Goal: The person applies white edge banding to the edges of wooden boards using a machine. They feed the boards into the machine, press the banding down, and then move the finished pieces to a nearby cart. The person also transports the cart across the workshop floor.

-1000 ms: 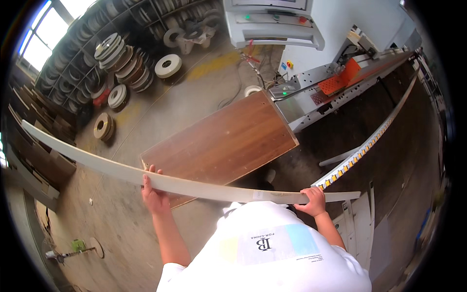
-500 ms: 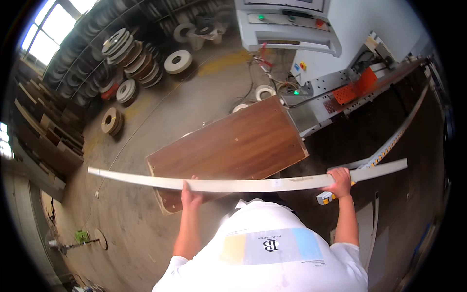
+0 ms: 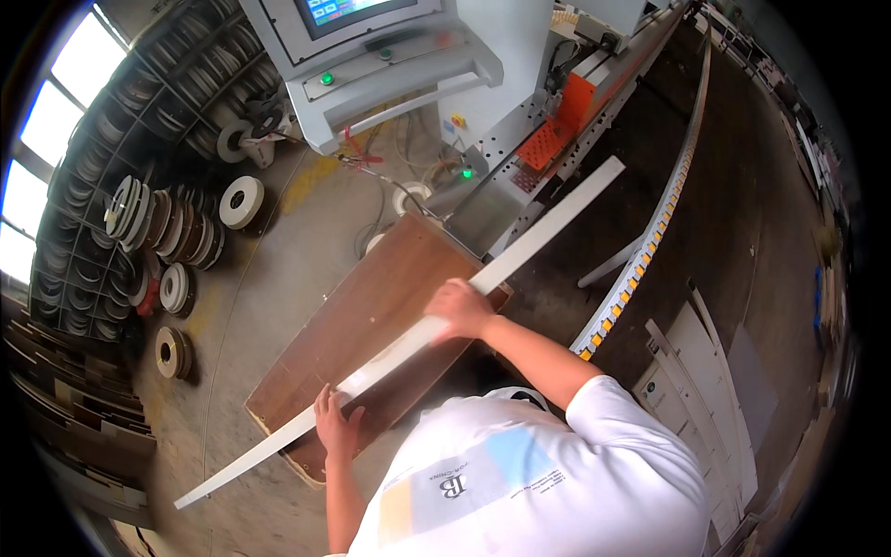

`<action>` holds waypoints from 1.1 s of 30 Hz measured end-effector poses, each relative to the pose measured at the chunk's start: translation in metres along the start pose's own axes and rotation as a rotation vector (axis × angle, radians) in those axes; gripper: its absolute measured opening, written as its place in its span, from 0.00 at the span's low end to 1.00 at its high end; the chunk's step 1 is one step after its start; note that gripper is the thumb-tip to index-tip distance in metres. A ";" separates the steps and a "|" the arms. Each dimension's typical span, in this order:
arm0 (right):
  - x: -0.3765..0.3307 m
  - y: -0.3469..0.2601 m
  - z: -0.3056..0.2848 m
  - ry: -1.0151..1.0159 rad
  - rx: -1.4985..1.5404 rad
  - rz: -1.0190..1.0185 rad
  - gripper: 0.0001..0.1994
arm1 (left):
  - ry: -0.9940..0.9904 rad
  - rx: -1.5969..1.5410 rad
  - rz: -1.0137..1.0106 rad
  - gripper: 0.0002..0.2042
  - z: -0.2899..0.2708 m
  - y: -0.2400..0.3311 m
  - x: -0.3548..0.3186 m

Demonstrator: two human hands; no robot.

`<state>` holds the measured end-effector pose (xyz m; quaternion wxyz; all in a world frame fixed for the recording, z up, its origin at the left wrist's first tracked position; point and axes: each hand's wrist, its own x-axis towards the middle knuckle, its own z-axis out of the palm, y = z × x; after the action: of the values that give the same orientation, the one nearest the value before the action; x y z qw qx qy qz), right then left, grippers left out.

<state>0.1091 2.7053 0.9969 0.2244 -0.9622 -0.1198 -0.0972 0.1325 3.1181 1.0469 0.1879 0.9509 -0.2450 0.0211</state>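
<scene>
A long, narrow white board (image 3: 548,232) slants across the brown wooden tabletop (image 3: 348,311), from the near left up to the far right. Both its ends stick out past that top. My right hand (image 3: 461,311) is closed over the board past its middle, near the tabletop's right end. Farther down to the left, my left hand (image 3: 339,429) has its fingers across the board, thumb apart at the near edge. Whether the board rests flat on the top or is lifted slightly, I cannot tell.
Ahead stands a grey machine with a control panel (image 3: 390,79), an orange perforated guard (image 3: 557,130) and a metal bed (image 3: 487,218). A curved roller track (image 3: 654,232) runs along the right. White panels (image 3: 696,408) lean at lower right. Edging rolls (image 3: 243,202) stand at left.
The board has swung from nearly level to a steep slant, its right end rising toward the machine. My right hand has moved left and farther away; my left hand has come lower. My view has turned rightward.
</scene>
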 end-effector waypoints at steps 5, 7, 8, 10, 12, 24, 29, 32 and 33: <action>0.022 -0.005 0.042 0.234 0.066 -0.043 0.23 | -0.006 0.008 -0.088 0.20 0.024 -0.060 0.011; 0.018 0.006 0.035 0.343 0.114 0.177 0.16 | -0.029 0.020 -0.102 0.19 0.024 -0.078 0.016; 0.013 0.014 0.029 0.390 0.138 0.288 0.13 | -0.044 0.024 -0.115 0.19 0.024 -0.084 0.016; 0.005 0.034 0.016 0.380 0.091 0.652 0.12 | -0.059 0.046 -0.124 0.19 0.024 -0.088 0.020; 0.007 0.059 0.000 0.315 0.214 1.040 0.19 | -0.086 0.036 -0.141 0.19 0.022 -0.089 0.028; 0.060 0.162 0.001 0.182 0.872 1.329 0.18 | -0.106 0.074 -0.178 0.19 0.026 -0.094 0.051; 0.060 0.188 0.004 0.258 1.016 1.340 0.18 | -0.063 0.052 -0.169 0.20 0.035 -0.083 0.075; 0.063 0.194 -0.005 0.294 1.069 1.338 0.18 | -0.097 0.063 -0.182 0.20 0.035 -0.073 0.086; 0.061 0.200 -0.007 0.286 1.072 1.340 0.18 | -0.112 0.069 -0.185 0.20 0.035 -0.069 0.089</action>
<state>0.2214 2.5397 0.9367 0.6702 -0.5731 0.4715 0.0049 0.2416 3.1200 1.0022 0.1424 0.9750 -0.1654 -0.0412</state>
